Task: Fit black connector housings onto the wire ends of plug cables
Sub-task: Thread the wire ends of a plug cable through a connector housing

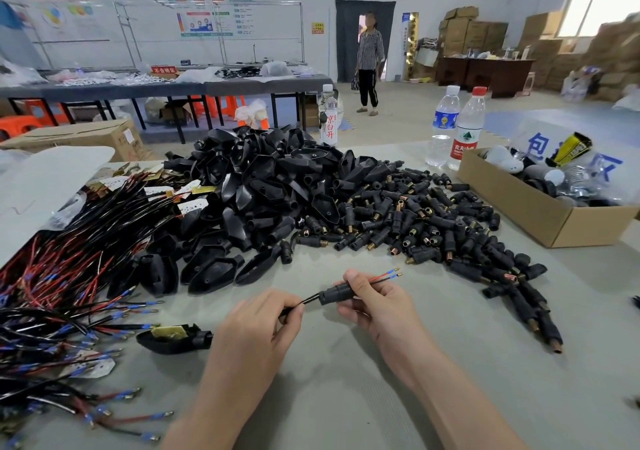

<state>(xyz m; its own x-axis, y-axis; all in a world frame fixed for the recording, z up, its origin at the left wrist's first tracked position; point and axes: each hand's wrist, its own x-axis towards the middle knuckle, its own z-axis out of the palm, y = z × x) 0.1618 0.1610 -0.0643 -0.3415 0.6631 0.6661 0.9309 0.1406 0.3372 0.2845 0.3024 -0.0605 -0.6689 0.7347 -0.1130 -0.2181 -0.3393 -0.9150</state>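
left hand (258,325) grip pinched cable (309,299); right hand (372,302) grip closed round housing (337,293), wire ends (388,274) poked through. Risk: weak pinch could've let cable slide back out.

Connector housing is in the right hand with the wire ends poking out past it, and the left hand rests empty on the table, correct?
Not quite: in the head view the left hand pinches the cable behind the connector housing; the rest holds.
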